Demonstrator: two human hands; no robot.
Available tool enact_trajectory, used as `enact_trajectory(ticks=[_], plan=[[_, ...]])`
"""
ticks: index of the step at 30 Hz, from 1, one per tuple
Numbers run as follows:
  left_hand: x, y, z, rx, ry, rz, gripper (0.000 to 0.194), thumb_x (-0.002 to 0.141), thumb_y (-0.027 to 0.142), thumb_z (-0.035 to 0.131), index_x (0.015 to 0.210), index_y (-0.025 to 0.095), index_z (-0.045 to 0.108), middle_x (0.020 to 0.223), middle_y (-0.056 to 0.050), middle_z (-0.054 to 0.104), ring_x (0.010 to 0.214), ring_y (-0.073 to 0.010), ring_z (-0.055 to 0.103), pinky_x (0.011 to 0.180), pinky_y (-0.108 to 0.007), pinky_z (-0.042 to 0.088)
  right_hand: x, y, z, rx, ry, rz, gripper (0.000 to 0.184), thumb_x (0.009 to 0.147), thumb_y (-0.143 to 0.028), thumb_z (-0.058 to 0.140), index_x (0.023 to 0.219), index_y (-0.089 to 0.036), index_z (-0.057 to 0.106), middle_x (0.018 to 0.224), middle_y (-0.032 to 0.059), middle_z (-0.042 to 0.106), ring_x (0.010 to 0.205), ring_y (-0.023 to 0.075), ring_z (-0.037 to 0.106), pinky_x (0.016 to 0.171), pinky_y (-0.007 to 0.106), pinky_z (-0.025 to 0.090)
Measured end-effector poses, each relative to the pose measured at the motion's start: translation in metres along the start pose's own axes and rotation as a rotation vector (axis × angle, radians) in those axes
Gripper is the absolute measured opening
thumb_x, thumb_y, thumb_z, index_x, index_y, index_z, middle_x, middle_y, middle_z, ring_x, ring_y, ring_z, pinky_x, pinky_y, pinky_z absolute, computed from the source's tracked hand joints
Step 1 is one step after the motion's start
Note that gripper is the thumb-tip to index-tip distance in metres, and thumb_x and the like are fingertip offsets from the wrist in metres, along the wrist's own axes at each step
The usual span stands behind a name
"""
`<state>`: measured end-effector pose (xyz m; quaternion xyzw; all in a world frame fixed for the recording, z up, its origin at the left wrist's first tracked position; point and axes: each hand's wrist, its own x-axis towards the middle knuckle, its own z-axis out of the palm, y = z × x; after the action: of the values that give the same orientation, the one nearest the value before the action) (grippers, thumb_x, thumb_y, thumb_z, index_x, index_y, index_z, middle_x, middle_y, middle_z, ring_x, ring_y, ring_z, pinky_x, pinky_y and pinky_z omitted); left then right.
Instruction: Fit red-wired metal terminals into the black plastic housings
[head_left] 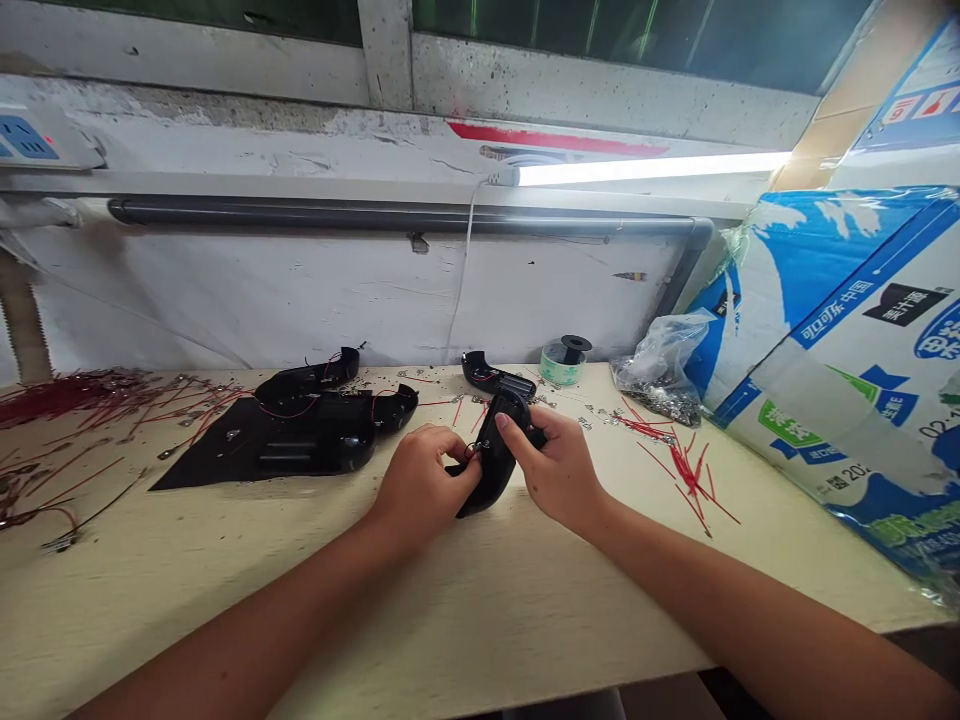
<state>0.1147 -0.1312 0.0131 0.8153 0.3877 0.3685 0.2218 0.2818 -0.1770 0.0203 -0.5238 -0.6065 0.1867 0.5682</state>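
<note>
In the head view, a curved black plastic casing [491, 450] stands tilted, its long axis running from its far end, up and to the right, down to its near end, which points toward the person and slightly left. It is held above a cream-coloured workbench [225, 580]. Other black casings [300, 440] and a casing [491, 375] lie on the bench among scattered red wires [690, 470], beside a green tape spool [564, 360] and a plastic bag of small metal parts [660, 372]. Behind are a stained white wall [247, 290], a grey pipe [375, 215] and a lit fluorescent tube [645, 168]; a blue-and-white cardboard carton [847, 370] leans at right. The casing sits between both hands: the left hand [424, 485] pinches its edge near a small metal part [472, 452], and the right hand [555, 470] grips its upper end.
</note>
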Motion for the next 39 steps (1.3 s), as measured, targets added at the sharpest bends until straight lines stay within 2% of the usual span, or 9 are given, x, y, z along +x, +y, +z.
enact_trajectory(ticks=[7,13,16,21,27,33,39], plan=[[0.002,-0.0015,0.0011,-0.02,-0.018,0.009,0.018,0.08,0.023,0.065,0.063,0.018,0.06,0.07,-0.001,0.065,0.07,-0.0159,0.056,0.066,-0.03,0.039,-0.0005,-0.0003,0.0013,0.01,0.01,0.018,0.04,0.094,-0.04,0.059,0.064,-0.019,0.042,0.063,-0.0032,0.037,0.062,0.0121,0.033,0.055,0.027,0.027],[0.0022,-0.0041,0.0014,-0.071,-0.057,0.088,0.017,0.082,0.02,0.063,0.066,0.018,0.061,0.072,-0.002,0.063,0.074,-0.0173,0.058,0.069,-0.031,0.042,-0.0004,0.003,0.0017,0.082,0.008,0.024,0.04,0.094,-0.04,0.06,0.064,-0.019,0.043,0.064,-0.0033,0.035,0.063,0.0124,0.032,0.055,0.027,0.027],[0.0016,-0.0057,0.0035,-0.067,-0.007,0.091,0.016,0.083,0.021,0.063,0.067,0.018,0.061,0.076,-0.003,0.066,0.079,-0.0191,0.061,0.074,-0.033,0.045,0.0009,0.0043,0.0009,0.116,-0.007,0.002,0.038,0.094,-0.04,0.06,0.066,-0.019,0.047,0.066,-0.0026,0.038,0.065,0.0128,0.033,0.057,0.027,0.029],[0.0028,-0.0067,0.0053,-0.085,0.089,0.025,0.006,0.083,0.024,0.066,0.079,0.02,0.068,0.092,-0.004,0.073,0.088,-0.0205,0.067,0.077,-0.033,0.048,0.0011,0.0072,0.0026,0.216,-0.001,0.015,0.035,0.094,-0.04,0.06,0.069,-0.018,0.051,0.068,-0.002,0.041,0.064,0.0128,0.034,0.058,0.026,0.031],[0.001,-0.0032,0.0021,-0.089,0.071,-0.033,0.014,0.084,0.031,0.066,0.086,0.021,0.075,0.091,-0.004,0.078,0.085,-0.022,0.071,0.071,-0.032,0.05,0.0011,0.0075,0.0035,0.21,0.024,0.031,0.035,0.094,-0.04,0.061,0.068,-0.018,0.053,0.068,-0.0013,0.042,0.066,0.0133,0.035,0.059,0.026,0.032],[-0.0002,-0.0019,-0.0003,-0.133,0.079,-0.038,0.015,0.085,0.032,0.067,0.085,0.021,0.077,0.089,-0.003,0.079,0.084,-0.022,0.072,0.076,-0.032,0.052,0.002,0.0059,0.0008,0.136,0.061,0.051,0.037,0.094,-0.045,0.06,0.068,-0.018,0.055,0.066,-0.0013,0.044,0.064,0.0136,0.036,0.057,0.026,0.031],[0.001,-0.0013,-0.0015,-0.184,0.069,-0.122,0.017,0.083,0.035,0.068,0.084,0.02,0.077,0.09,-0.003,0.079,0.086,-0.0231,0.072,0.077,-0.033,0.053,0.0014,0.0074,0.0016,0.141,0.062,0.056,0.037,0.093,-0.045,0.061,0.069,-0.018,0.057,0.065,-0.0015,0.046,0.064,0.0136,0.037,0.057,0.026,0.032]])
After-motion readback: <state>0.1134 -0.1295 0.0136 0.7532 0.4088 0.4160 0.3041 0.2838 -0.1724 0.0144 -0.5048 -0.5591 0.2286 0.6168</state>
